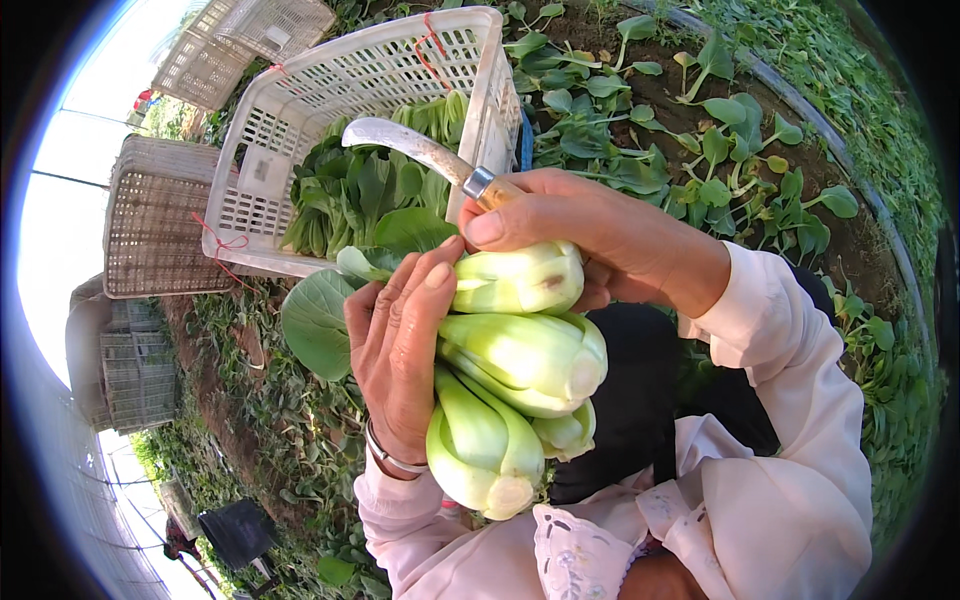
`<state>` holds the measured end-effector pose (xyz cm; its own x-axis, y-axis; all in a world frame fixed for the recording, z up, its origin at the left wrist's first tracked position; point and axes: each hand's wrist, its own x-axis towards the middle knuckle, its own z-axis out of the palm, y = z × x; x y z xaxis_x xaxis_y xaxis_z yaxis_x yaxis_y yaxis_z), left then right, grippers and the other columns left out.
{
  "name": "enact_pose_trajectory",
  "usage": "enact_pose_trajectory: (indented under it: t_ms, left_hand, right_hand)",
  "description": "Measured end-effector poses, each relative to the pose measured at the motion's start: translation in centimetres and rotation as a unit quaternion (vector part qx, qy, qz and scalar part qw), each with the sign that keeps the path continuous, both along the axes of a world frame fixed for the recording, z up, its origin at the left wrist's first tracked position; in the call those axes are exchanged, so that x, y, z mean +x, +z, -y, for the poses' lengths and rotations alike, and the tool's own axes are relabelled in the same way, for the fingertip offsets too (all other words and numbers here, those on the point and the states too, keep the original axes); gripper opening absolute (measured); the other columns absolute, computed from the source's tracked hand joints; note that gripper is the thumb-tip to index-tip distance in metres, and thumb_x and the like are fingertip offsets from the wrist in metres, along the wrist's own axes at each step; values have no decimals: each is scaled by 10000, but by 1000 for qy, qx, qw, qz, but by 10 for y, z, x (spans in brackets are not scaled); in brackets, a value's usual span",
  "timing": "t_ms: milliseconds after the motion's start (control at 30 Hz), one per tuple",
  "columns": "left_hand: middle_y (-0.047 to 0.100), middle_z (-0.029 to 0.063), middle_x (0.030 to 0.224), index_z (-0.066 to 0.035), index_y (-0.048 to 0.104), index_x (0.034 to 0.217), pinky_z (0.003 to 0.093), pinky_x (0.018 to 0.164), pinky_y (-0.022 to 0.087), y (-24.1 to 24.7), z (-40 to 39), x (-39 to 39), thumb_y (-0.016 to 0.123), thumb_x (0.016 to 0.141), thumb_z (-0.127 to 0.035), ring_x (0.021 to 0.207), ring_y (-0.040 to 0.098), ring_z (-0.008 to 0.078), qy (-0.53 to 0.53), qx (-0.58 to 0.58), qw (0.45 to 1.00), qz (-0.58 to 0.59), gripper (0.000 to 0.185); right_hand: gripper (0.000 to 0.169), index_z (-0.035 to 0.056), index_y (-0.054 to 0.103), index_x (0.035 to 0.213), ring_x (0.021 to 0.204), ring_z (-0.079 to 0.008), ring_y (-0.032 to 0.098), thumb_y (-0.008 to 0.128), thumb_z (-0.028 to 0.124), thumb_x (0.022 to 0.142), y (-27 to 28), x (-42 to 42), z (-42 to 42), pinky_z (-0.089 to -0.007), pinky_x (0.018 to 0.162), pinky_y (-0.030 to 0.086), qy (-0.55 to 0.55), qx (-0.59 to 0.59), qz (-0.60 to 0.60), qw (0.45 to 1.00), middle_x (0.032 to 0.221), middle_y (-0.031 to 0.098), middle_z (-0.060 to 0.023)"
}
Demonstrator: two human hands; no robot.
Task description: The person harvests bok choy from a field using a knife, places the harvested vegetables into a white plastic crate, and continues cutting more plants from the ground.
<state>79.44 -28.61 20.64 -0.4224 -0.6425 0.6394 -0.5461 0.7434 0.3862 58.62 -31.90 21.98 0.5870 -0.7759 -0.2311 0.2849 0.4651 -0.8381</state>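
Observation:
My left hand (401, 352) is closed around a bunch of bok choy (525, 360), its pale cut bases facing right and its leaves pointing left. My right hand (592, 217) grips a curved harvesting knife (420, 150) by its wooden handle, the blade reaching up and left. The fingers of that same hand also rest around the topmost bok choy (517, 277), whose base has a brown spot. Just beyond the hands stands a white plastic crate (262, 105), with more bok choy (367, 195) lying in it. The knife blade overlaps the crate's opening from this viewpoint.
Further slotted crates stand at the left: a brownish one (165, 225), a stack (139, 367) and others (277, 26) at the top. Leafy plants (727, 142) grow in soil at the right, beside a grey hose or pipe (817, 120). A black container (238, 532) sits lower left.

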Motion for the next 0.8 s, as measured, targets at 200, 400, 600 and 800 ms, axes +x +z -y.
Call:
enact_pose_trajectory:
  t_ms: [200, 400, 600, 800]
  left_hand:
    - [658, 132, 1145, -6, 533, 1287, 363, 925, 468, 13, 35, 54, 710, 847, -217, 1024, 627, 251, 48, 185, 972, -134, 519]
    - [665, 100, 1116, 38, 617, 1163, 314, 857, 513, 50, 154, 121, 791, 777, -22, 944, 643, 189, 157, 155, 948, -228, 428]
    - [720, 156, 970, -45, 626, 1164, 389, 809, 525, 15, 314, 171, 786, 700, -214, 915, 692, 287, 344, 111, 920, 150, 519]
    - [712, 175, 984, -193, 652, 1120, 500, 810, 509, -51, 405, 203, 748, 675, -332, 950, 660, 400, 465, 127, 816, 319, 476]
  right_hand:
    - [418, 91, 576, 904, 363, -50, 428, 578, 507, 939, -3, 38, 71, -209, 318, 277, -53, -46, 11, 997, 622, 597, -30]
    - [353, 35, 550, 960, 448, -263, 571, 600, 384, 961, -76, 25, 206, -384, 479, 464, -317, -581, -374, 649, 661, 618, -133]
    - [294, 58, 537, 992, 637, -370, 623, 619, 336, 944, -114, 17, 260, -477, 595, 481, -260, -578, -485, 603, 667, 616, -149]
    - [241, 56, 537, 937, 605, -349, 628, 668, 256, 905, -99, 26, 251, -440, 531, 472, -349, -475, -449, 672, 639, 614, -128]
